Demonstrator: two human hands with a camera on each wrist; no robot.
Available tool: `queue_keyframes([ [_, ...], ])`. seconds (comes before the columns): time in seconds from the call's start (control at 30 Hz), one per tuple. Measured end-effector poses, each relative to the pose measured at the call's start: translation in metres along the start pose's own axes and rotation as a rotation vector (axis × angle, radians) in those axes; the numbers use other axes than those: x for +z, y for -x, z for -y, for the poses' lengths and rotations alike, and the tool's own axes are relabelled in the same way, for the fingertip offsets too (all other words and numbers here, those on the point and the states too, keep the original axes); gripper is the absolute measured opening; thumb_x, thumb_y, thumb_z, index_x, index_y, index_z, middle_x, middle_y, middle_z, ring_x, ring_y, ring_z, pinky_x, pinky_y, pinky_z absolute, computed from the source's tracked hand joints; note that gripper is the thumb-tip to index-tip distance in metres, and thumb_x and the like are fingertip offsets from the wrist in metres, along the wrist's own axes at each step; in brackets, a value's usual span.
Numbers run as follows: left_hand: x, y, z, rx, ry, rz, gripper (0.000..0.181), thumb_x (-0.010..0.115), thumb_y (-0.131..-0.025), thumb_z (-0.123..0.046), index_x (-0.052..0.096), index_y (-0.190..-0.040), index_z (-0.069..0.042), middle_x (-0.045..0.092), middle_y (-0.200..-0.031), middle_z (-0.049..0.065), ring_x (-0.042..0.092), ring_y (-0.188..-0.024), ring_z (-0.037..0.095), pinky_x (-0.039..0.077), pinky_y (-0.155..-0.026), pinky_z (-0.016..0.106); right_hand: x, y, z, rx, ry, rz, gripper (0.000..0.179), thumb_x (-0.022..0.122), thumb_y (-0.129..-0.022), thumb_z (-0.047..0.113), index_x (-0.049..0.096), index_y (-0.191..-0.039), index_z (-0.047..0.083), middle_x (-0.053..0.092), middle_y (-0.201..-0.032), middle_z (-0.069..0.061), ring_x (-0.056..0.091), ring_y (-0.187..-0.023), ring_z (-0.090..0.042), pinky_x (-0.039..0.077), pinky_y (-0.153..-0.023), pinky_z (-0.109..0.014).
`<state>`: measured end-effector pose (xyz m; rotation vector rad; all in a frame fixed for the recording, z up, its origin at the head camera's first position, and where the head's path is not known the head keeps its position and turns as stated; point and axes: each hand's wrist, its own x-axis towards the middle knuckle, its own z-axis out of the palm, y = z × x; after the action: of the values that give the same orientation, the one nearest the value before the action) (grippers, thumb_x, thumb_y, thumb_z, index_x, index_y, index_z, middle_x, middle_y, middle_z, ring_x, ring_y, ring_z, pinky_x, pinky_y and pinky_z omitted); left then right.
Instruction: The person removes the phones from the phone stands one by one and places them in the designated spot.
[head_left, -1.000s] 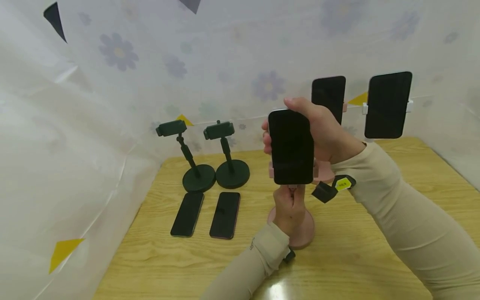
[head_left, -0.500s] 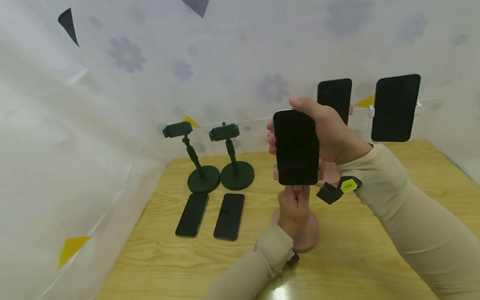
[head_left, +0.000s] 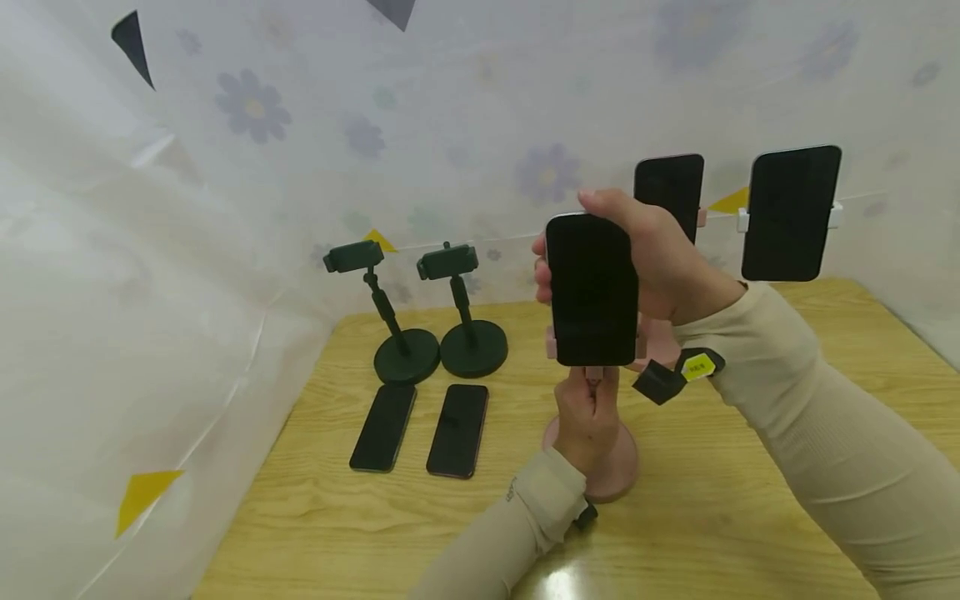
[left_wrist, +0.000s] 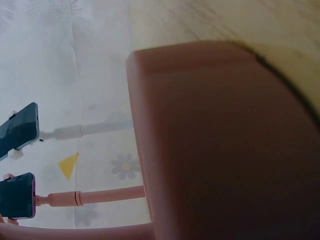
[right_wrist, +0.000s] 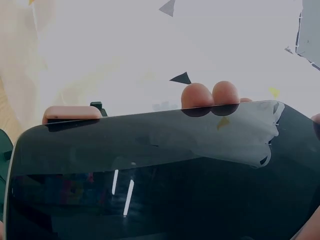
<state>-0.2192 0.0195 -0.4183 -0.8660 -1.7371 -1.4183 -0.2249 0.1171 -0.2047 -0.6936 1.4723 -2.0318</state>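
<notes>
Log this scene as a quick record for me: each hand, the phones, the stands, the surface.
Left hand: grips front pink stand below its clamp
Right hand: holds front phone, its lower part between the clamp's ends
Mounted behind: rear phone on rear pink stand; far-right phone on white stand
Lying flat: left phone, middle phone
Without phones: left green stand, right green stand
Surface: wood-grain table

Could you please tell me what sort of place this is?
Probably a makeshift tabletop workspace, judging by the pale wood-grain table, the whitish flower-patterned sheet behind it and the pink round-based phone stand.
</notes>
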Motion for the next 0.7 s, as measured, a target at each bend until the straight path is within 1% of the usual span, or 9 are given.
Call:
queue_keyframes([
  [0.17,0.0,-0.0004,0.0001,0.004,0.016,0.007,0.014,0.045,-0.1,0.001,0.037,-0.092,-0.007,0.034,-0.061,0.004,0.028,-0.054,0.0,0.028,-0.049,0.012,-0.0001,-0.0003,0.0009,-0.007,0.01,0.009,0.052,0.033,-0.104,0.05,0.057,-0.114,0.005,0.068,-0.094,-0.003,0.067,-0.087,-0.019,0.054,-0.089,-0.038],
  [0.37,-0.0005,0.0001,-0.0004,0.0,0.025,0.013,0.014,0.045,-0.099,0.003,0.037,-0.092,-0.006,0.033,-0.06,0.004,0.027,-0.054,-0.002,0.027,-0.049,0.011,-0.0014,0.0,0.0018,-0.011,-0.032,0.057,0.051,0.032,-0.105,0.048,0.056,-0.114,0.005,0.068,-0.096,-0.005,0.068,-0.088,-0.02,0.054,-0.088,-0.037],
  [0.57,-0.0013,-0.0001,-0.0006,-0.028,0.033,0.022,0.014,0.044,-0.1,0.003,0.036,-0.092,-0.006,0.032,-0.06,0.004,0.026,-0.054,-0.003,0.026,-0.049,0.011,-0.0004,-0.0016,0.003,-0.02,-0.008,0.046,0.051,0.032,-0.104,0.048,0.056,-0.114,0.004,0.067,-0.095,-0.005,0.067,-0.087,-0.02,0.055,-0.088,-0.036],
  [0.63,-0.0015,0.001,-0.0003,-0.034,0.026,0.026,0.008,0.044,-0.1,0.002,0.04,-0.098,-0.005,0.033,-0.059,0.004,0.026,-0.053,-0.003,0.026,-0.048,0.01,-0.0005,-0.0018,0.0034,-0.023,-0.003,0.047,0.051,0.032,-0.104,0.048,0.056,-0.114,0.004,0.067,-0.095,-0.005,0.067,-0.087,-0.02,0.055,-0.088,-0.037],
  [0.7,-0.0016,0.002,0.0,-0.035,0.012,0.026,0.007,0.044,-0.1,0.002,0.043,-0.104,-0.004,0.034,-0.057,0.004,0.026,-0.051,-0.003,0.026,-0.047,0.01,-0.0003,-0.0023,0.0044,-0.032,0.007,0.049,0.051,0.032,-0.104,0.048,0.056,-0.114,0.004,0.067,-0.095,-0.005,0.067,-0.087,-0.02,0.055,-0.089,-0.037],
])
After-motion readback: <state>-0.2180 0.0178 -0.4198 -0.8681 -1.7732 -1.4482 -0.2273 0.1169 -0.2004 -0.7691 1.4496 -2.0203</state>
